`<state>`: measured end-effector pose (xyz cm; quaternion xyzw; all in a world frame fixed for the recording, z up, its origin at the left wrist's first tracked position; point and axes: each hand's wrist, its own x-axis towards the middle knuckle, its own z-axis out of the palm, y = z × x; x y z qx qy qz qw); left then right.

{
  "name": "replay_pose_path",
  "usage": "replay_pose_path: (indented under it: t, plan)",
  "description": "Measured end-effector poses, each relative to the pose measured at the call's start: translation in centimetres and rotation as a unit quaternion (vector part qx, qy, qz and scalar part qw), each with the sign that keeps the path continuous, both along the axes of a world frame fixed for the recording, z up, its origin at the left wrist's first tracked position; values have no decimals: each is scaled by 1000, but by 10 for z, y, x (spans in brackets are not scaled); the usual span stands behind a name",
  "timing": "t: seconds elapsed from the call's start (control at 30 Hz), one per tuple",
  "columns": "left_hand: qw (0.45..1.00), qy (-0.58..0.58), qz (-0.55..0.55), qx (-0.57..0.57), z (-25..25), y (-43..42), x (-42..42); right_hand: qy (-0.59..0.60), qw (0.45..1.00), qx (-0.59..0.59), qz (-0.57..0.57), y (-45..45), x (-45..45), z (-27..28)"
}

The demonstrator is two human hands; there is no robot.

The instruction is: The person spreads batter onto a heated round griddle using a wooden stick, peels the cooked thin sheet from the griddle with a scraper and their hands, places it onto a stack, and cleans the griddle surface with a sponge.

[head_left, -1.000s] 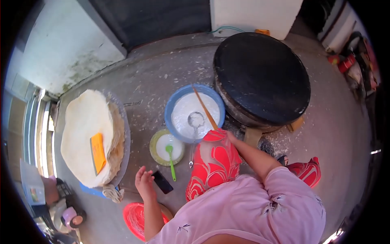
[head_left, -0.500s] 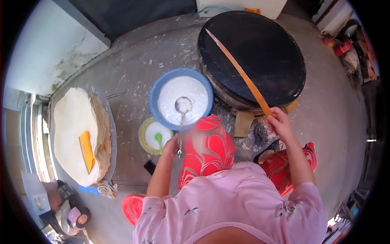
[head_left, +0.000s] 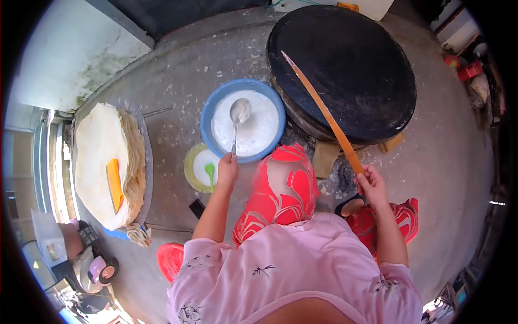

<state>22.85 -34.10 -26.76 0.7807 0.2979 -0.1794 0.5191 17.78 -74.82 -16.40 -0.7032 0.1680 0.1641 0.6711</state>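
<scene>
My left hand (head_left: 227,171) is closed round the handle of a metal ladle (head_left: 234,132). Its bowl lies over the white batter (head_left: 259,121) inside a blue basin (head_left: 208,129). In my right hand (head_left: 372,186) is the near end of a long flat wooden stick (head_left: 330,120), which slants up and left over a big round black griddle (head_left: 345,65). Left of the basin stands a smaller yellow-green bowl (head_left: 190,171) of white liquid, with a green spoon (head_left: 210,170) in it.
A tall stack of thin pale flatbreads (head_left: 100,162) stands at the left, an orange-yellow scraper (head_left: 114,185) on top. A dark phone (head_left: 197,208) and a red basin (head_left: 171,261) are on the floor near my left arm. Brown blocks (head_left: 326,159) sit by the griddle's base.
My left hand has gone from open beside the phone to gripping the ladle, now raised in the basin. My right hand has brought the stick from the basin to the griddle.
</scene>
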Motion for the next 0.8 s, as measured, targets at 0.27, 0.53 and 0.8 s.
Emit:
replay_pose_path:
  t: [0.27,0.53,0.8]
  plan:
    - [880,82,-282,372,22,5,11,2,1000,-9,3,3,2,8]
    - [961,-13,-178,210,6,19,-4,14,1000,-1,3,2,-3,6]
    - [973,30,-143,181,-7,4,29,23,1000,-12,16,6,-5,12]
